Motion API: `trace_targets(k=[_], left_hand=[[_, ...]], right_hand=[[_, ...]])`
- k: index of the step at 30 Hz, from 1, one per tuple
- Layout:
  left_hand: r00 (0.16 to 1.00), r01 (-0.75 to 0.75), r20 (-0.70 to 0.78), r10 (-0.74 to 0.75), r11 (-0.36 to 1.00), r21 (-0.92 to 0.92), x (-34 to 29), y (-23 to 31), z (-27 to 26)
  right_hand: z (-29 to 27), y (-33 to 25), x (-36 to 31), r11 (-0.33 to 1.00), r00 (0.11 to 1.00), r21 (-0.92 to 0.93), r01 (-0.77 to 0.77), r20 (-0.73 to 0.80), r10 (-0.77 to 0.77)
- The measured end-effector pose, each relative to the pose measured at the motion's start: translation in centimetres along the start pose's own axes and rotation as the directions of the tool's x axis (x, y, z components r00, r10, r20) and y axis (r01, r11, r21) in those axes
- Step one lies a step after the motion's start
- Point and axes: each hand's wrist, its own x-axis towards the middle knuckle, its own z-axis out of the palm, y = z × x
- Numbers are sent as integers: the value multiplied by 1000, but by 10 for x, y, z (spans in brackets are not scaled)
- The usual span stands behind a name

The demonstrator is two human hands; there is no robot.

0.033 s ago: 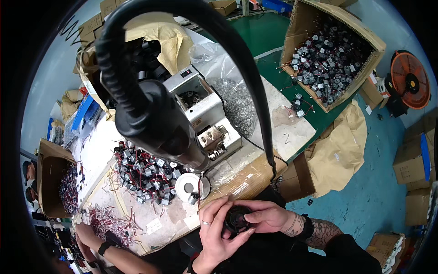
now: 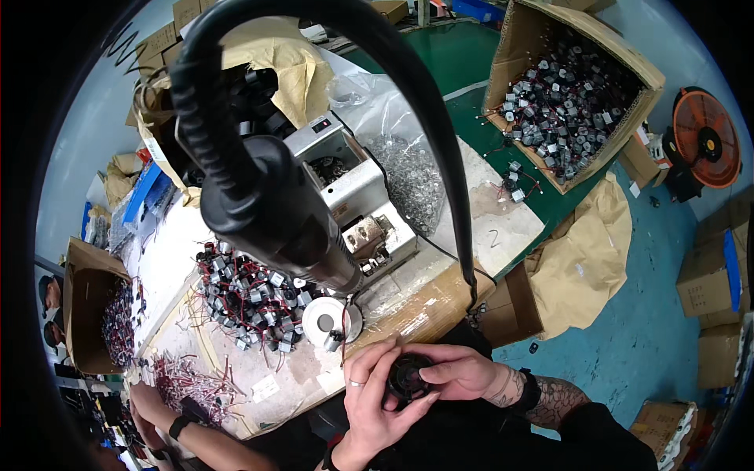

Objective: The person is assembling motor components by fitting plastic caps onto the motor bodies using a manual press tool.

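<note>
At the lower middle, in front of the table edge, I hold a round black plastic part between both hands. My left hand, with a ring on one finger, wraps its left side. My right hand grips it from the right, its thumb lying over the open top. What is inside the part is too dark to make out. Above the table hangs a black electric screwdriver, tip down, on a thick cord. Just beyond my left hand stands a white ring-shaped spool with a small motor against it.
A metal screw feeder stands behind the screwdriver, beside a bag of small clear parts. Small wired motors lie heaped at left; more fill a carton at back right. A co-worker's hand works among wires at lower left.
The hanging screwdriver and its cord have shifted very slightly to the right. Both hands and the black part look unchanged.
</note>
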Motion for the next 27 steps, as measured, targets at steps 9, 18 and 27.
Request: trace_targets(k=[9,18,27], left_hand=[[999,24,-20,-25,998,-54,-8,-2,1],[999,30,-24,-31,999,-40,-9,-3,8],[987,37,153,-40,999,24,1,-4,20]], right_hand=[[11,7,2,961,991,-253,107,-48,-123],[2,12,3,944,980,-319,87,-145,-139],[-14,3,-21,996,991,-84,39,-126,-49]])
